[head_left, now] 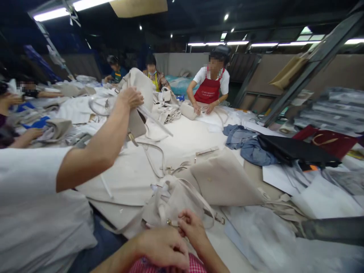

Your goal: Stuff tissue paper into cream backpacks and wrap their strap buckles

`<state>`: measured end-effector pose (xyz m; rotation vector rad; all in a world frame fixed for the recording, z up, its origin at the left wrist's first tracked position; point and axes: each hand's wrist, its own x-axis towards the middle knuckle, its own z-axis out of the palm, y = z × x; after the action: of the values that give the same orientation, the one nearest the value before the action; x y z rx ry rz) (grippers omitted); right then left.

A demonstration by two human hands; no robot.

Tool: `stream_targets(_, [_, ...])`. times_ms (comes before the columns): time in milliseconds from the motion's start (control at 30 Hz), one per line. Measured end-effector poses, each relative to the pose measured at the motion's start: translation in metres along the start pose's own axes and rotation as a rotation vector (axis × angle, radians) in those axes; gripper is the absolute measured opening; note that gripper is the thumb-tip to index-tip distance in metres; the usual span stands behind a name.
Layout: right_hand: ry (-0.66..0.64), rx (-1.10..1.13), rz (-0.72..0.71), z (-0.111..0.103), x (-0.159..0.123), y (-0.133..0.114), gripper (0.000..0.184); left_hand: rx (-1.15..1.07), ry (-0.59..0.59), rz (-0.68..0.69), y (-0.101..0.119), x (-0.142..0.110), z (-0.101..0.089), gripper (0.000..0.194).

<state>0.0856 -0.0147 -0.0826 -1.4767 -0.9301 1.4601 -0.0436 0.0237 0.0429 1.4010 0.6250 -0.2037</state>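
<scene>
Head view: a slouched beige bag point(173, 201) lies at the near side of the tabletop point(187, 132), its thin strap point(196, 193) looping over the right side.
Left hand point(166, 244): low in front of the bag, back upward, fingers point(180, 259) bent and blurred; whether they grip something, I cannot tell.
Right hand point(195, 227): just beside a small brass fitting point(169, 222) at the bag's near side, fingers curled together; whether they pinch it is unclear.
Checked cloth point(196, 264): red and white, below both hands at the bottom edge.
Flat bag point(224, 178): larger, beige, tilted, directly behind the slouched one and to its right.
White-shirted neighbour point(34, 204): at left, one arm stretched over the tabletop, hand at a raised pale bag point(142, 83).
Red-aproned co-worker point(209, 91): across the tabletop, both hands at beige goods point(189, 110).
Right side: crumpled blue-grey cloth point(251, 146) beside a black flat item point(295, 149); clear plastic point(261, 235) nearer.
</scene>
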Motion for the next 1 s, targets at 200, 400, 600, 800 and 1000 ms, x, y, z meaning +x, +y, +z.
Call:
stream_targets(200, [-0.037,0.249,0.204,0.011,-0.001,-0.015,0.038,-0.464,0.619,-0.096,-0.098,0.025,0.025,0.044])
stream_targets(400, [-0.044,0.322,0.129,0.026,-0.014,-0.029,0.041,-0.979,0.836,-0.026,-0.105,0.025,0.03,0.053])
stream_targets(600, [-0.025,0.339,-0.008,0.026,-0.034,-0.047,0.038,-0.883,1.061,0.058,-0.072,0.029,0.037,0.037])
stream_targets(800, [-0.224,0.389,0.019,0.004,-0.072,-0.062,0.034,-0.591,0.979,0.002,-0.041,0.006,0.051,0.037])
stream_targets(1000, [0.14,-0.267,-0.083,-0.141,-0.07,-0.015,0.032,-0.522,0.88,-0.097,-0.062,0.021,0.031,0.046])
